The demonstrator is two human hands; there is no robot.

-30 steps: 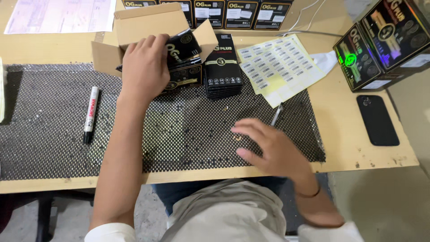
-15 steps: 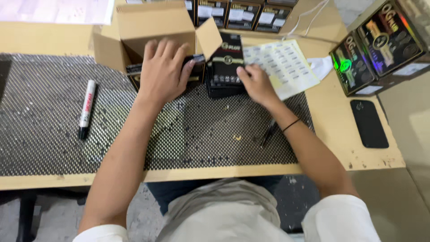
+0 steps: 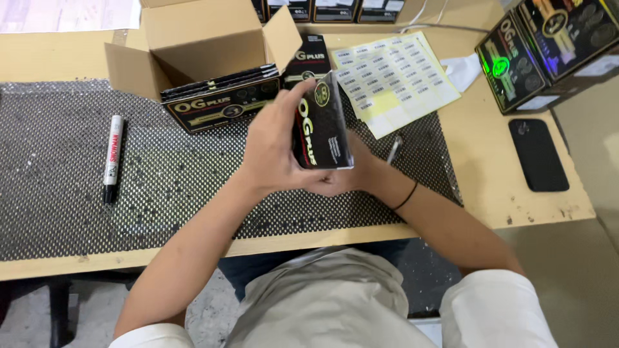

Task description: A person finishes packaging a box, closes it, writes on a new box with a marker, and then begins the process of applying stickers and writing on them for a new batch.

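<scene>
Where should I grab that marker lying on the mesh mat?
Grip the marker around the middle of its white barrel, coming straight down from above. It lies flat on the black mesh mat, long axis running away from you, both long sides free, so fingers can probably pinch across it.

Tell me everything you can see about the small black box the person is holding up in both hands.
The small black box is a flat, glossy carton that looks like printed cardboard, black with gold and red lettering and a round gold emblem near its top. It is closed and held tilted on end above the black mesh mat, just in front of the open brown carton. The left hand wraps its left side; the right hand supports it from below and behind. Nothing else touches it.
</scene>
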